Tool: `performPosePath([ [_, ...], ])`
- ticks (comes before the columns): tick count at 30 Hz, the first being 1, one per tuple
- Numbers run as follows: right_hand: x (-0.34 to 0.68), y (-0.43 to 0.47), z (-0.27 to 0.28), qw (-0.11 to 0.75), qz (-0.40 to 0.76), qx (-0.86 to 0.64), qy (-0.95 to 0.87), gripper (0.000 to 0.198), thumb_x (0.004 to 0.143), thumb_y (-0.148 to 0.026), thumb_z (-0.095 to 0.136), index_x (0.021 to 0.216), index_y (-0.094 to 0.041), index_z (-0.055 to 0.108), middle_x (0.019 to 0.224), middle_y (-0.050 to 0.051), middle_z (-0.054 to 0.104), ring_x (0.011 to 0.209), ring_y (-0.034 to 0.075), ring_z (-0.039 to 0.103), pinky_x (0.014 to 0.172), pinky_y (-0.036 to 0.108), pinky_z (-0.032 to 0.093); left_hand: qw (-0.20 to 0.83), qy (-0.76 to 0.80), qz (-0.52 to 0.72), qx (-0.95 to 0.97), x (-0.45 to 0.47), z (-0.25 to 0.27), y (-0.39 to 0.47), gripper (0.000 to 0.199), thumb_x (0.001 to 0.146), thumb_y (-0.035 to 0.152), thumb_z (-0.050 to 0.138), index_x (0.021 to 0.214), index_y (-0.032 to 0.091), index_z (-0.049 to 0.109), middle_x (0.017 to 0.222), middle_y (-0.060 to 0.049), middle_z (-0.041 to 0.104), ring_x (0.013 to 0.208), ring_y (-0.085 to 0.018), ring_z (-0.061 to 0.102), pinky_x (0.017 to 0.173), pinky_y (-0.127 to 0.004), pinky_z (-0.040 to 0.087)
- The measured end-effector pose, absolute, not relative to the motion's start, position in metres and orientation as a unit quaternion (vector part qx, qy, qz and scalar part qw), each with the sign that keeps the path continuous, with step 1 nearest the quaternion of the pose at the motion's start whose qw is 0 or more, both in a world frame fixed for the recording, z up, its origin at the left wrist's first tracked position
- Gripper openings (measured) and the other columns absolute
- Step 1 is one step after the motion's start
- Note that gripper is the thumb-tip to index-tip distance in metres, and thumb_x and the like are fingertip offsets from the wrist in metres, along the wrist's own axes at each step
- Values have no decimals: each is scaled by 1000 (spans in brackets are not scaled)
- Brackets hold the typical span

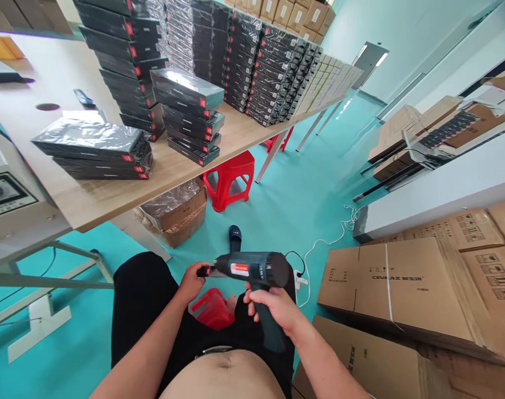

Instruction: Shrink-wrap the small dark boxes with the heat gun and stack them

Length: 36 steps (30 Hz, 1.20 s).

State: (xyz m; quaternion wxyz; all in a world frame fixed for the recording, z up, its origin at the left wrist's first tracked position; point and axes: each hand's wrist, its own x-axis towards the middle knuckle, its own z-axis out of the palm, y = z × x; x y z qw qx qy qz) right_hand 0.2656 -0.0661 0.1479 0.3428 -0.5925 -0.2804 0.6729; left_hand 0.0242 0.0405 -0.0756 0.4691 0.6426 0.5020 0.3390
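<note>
My right hand (275, 307) is wrapped round the grip of a dark heat gun (258, 267), held level above my lap. A red and white label shows on its barrel, and its nozzle points left. Just in front of the nozzle, my left hand (192, 282) is closed on a small black object (202, 271), whose kind I cannot make out. Below the hands, a red plastic stool or bin (213, 310) shows between my knees. A black slipper (235, 237) lies on the floor beyond.
The wooden table (236, 130) bears film-wrapped black boxes (94, 144), a short stack of boxes (192, 119) and tall rows behind. Under it stand a red stool (231, 177) and a carton (178, 213). Large cartons (385, 282) stand at my right, near a white cable (319, 243).
</note>
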Motion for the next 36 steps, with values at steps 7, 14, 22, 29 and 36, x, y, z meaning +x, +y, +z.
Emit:
performPosePath([
  [7,265,-73,149,294,711,-566,-297,31,68,-29,69,95,-13,69,79,6,70,57,15,61,51,26,47,486,513,340,621,26,-71,40,50,55,4,48,96,20,70,99,-4,69,100,-24,59,95,-41,43],
  [14,262,-71,146,330,669,-612,-263,30,71,-30,67,95,-12,67,76,5,68,57,15,61,49,26,48,486,526,340,609,24,-66,40,52,55,4,45,99,19,69,101,-4,69,102,-23,59,95,-38,43],
  [22,282,-79,144,368,649,-625,-230,33,71,-32,67,97,-13,65,79,6,68,60,15,62,51,27,49,508,551,338,570,25,-66,40,49,59,10,47,104,18,66,97,-3,69,97,-24,61,89,-37,46],
  [29,277,-82,140,371,656,-608,-249,33,72,-32,66,99,-12,66,81,6,68,59,14,61,51,26,49,490,534,346,596,26,-73,42,49,58,7,46,100,19,67,100,-4,68,97,-23,61,91,-38,44],
  [36,252,-71,146,325,711,-559,-278,31,67,-31,71,91,-12,69,77,6,70,56,14,61,52,27,48,476,523,348,616,26,-74,42,46,56,6,50,95,20,69,97,-4,68,98,-23,60,94,-40,43],
])
